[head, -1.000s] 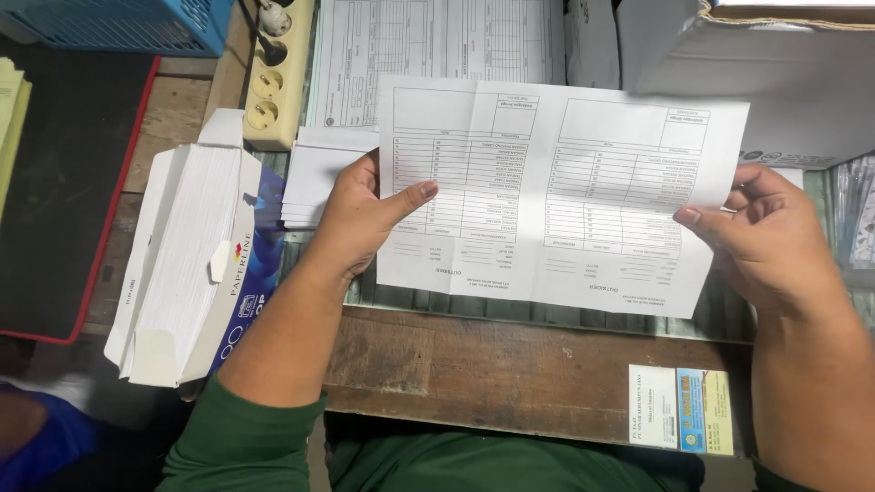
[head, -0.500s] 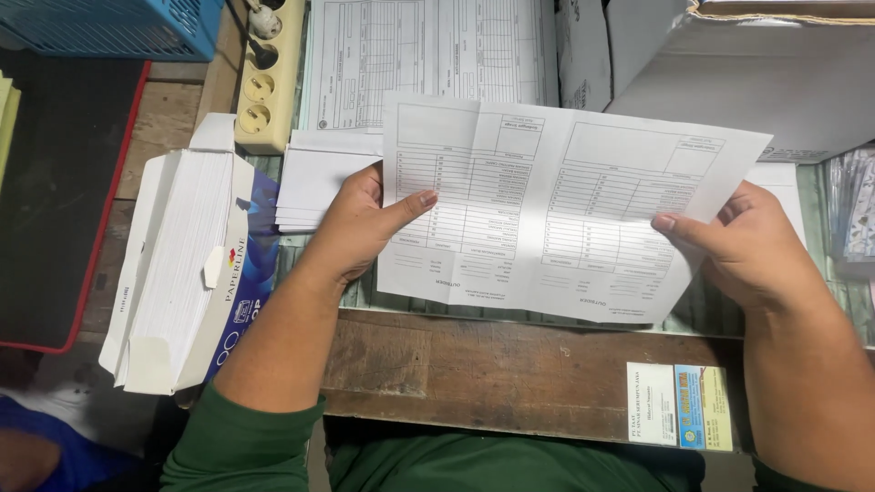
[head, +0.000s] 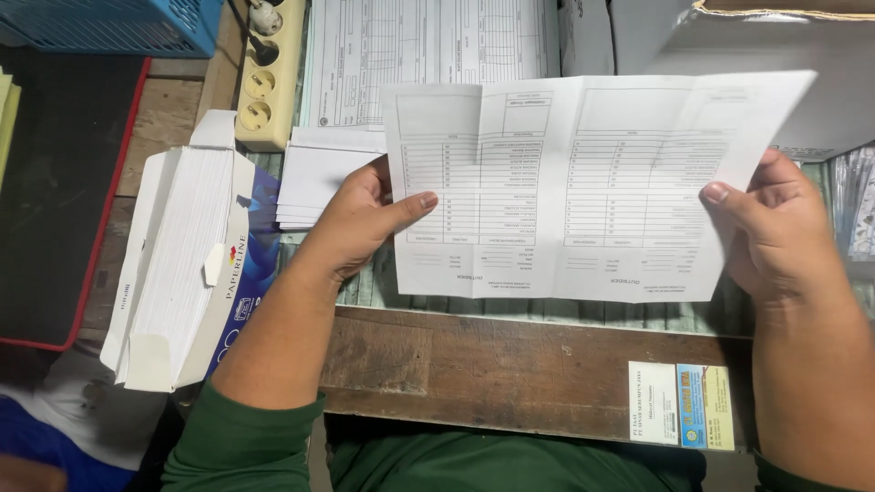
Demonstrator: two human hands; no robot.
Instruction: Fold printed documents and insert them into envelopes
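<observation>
I hold a white printed sheet (head: 583,182) with table lines and two upright creases spread out flat above the wooden desk edge (head: 510,364). My left hand (head: 360,223) pinches its left edge, thumb on top. My right hand (head: 775,228) grips its right edge the same way, thumb on the paper. The print on the sheet faces away from me, upside down. Both forearms come from green sleeves at the bottom.
An open box of white envelopes (head: 182,264) lies at the left. A small stack of envelopes (head: 319,173) sits behind my left hand. Beyond are a printed form (head: 428,46), a power strip (head: 264,82), a blue basket (head: 109,23) and a cardboard box (head: 729,36). A sticker (head: 679,405) marks the desk edge.
The sheet has been lifted a little and spread flatter between my hands. My right hand has shifted slightly along the right edge.
</observation>
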